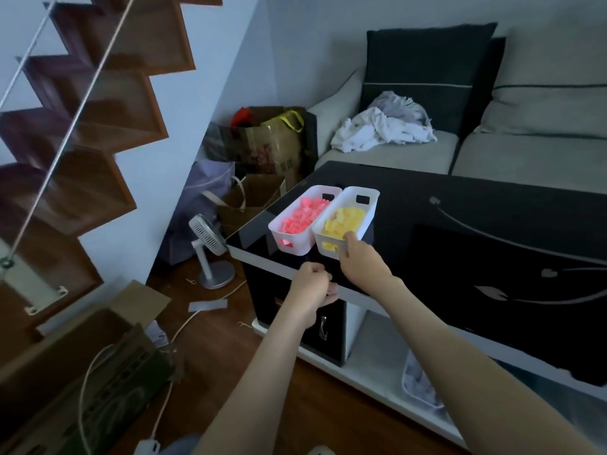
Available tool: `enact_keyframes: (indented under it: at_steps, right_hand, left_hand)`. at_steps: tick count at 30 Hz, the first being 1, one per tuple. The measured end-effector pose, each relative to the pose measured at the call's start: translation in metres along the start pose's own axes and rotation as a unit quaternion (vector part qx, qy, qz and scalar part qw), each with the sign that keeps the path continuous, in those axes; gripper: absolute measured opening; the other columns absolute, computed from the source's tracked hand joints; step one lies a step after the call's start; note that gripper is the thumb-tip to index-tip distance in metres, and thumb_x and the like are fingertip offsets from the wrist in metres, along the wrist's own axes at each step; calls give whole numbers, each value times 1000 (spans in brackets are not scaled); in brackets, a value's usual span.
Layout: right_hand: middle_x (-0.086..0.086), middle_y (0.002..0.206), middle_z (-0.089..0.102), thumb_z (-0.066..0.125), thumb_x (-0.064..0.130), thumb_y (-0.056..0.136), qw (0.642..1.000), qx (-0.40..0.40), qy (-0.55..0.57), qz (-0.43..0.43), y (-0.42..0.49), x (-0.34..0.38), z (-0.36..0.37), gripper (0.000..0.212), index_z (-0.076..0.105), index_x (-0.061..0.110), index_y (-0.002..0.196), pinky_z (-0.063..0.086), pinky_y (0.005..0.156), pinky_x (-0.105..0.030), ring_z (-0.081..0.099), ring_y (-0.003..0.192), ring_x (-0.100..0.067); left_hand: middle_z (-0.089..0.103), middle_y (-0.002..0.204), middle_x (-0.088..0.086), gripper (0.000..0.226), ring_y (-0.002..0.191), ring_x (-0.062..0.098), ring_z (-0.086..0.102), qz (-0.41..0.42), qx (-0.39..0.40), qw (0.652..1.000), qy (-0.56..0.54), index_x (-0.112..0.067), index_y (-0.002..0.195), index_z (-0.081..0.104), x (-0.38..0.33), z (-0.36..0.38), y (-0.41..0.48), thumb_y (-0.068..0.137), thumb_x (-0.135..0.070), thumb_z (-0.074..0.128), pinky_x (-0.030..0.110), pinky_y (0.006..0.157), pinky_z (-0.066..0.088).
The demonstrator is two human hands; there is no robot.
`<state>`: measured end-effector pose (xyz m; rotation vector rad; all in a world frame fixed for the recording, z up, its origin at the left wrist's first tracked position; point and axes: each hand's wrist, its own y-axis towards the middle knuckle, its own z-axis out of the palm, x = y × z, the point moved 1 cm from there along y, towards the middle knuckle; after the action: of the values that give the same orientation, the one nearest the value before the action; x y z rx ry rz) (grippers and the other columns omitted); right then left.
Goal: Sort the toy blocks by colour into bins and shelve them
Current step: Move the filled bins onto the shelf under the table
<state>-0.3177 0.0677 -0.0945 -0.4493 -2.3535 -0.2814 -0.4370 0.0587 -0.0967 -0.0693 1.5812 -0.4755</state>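
The left hand [312, 287] hangs curled at the edge of the glossy black table [460, 231]; I cannot tell whether it pinches anything. Just beyond it, the right hand [358, 257] grips the near rim of a smooth white plastic bin of chunky yellow blocks [354, 196]. Left of that hand, touching this bin, stands a matching white bin of pink blocks [320, 191]. Sorting looks finished, but shelving remains.

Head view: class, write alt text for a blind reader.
The right hand grips the yellow-block bin by its near end, beside the pink-block bin on the corner of a black table. The left hand, fingers curled, is just below.
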Motion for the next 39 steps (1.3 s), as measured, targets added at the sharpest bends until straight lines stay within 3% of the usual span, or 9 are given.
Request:
enact_keyframes:
  at_steps: [5,12,14,16,18,22,28,34,39]
  right_hand:
    - [-5,76,49,27,25,101,995,-55,-48,-74,-40,-20,-19,30,49,8,90,35,63,-33,47,71,-23]
    - [4,54,36,49,14,96,980,-94,111,-136,-102,-70,-43,39,37,12,59,27,49,-20,35,50,-6]
    - [2,55,36,51,9,94,978,-78,142,-133,-107,-75,-49,30,45,10,65,27,49,-19,33,51,-4]
    - [1,55,41,50,8,93,976,-45,179,-114,-112,-80,-54,17,61,20,97,31,49,-18,36,50,-5]
    - [2,54,42,48,11,94,976,4,192,-103,-121,-88,-55,49,44,38,135,34,48,-21,38,49,-9]
    - [4,73,64,47,16,95,982,69,158,-79,-141,-88,-42,39,55,32,129,44,50,-31,50,53,-21]
    - [-11,75,63,44,20,93,993,111,20,-27,-162,-106,-12,24,65,10,102,36,52,-23,47,54,-10]
    - [-8,93,60,38,19,97,979,148,-135,25,-169,-150,10,28,57,5,111,46,71,-35,57,84,-25]
    - [-11,135,43,37,10,97,933,171,-315,-6,-166,-181,26,27,56,5,114,48,84,-35,54,111,-29]
  left_hand:
    - [57,89,6,16,83,16,60,-42,-9,995,-85,-10,92,56,10,-2,-6,98,-20,46,34,82,56]
    - [70,108,6,58,100,24,67,-79,73,982,-152,-22,119,60,34,33,-18,76,-61,61,43,92,52]
    - [69,113,8,75,99,27,68,-69,47,977,-197,-21,131,51,48,47,-18,65,-55,66,46,90,54]
    - [64,117,8,62,100,27,65,-37,9,976,-216,-27,135,43,60,54,-33,78,-44,62,47,89,53]
    - [58,123,5,52,104,26,61,0,-24,974,-227,-37,140,33,73,55,-49,91,-35,52,48,90,52]
    - [51,129,5,59,108,26,57,-1,-70,965,-253,-43,147,19,106,54,-72,95,-33,47,42,89,50]
    - [53,126,10,55,104,30,58,-92,-89,953,-275,-39,146,25,154,49,-86,96,-35,47,46,89,50]
    - [54,129,10,51,109,34,57,-225,-69,966,-104,-26,147,26,184,57,-81,99,-42,34,49,94,50]
    - [44,136,23,65,93,38,64,-325,91,941,-21,-16,144,31,191,71,-80,94,-56,44,43,68,59]
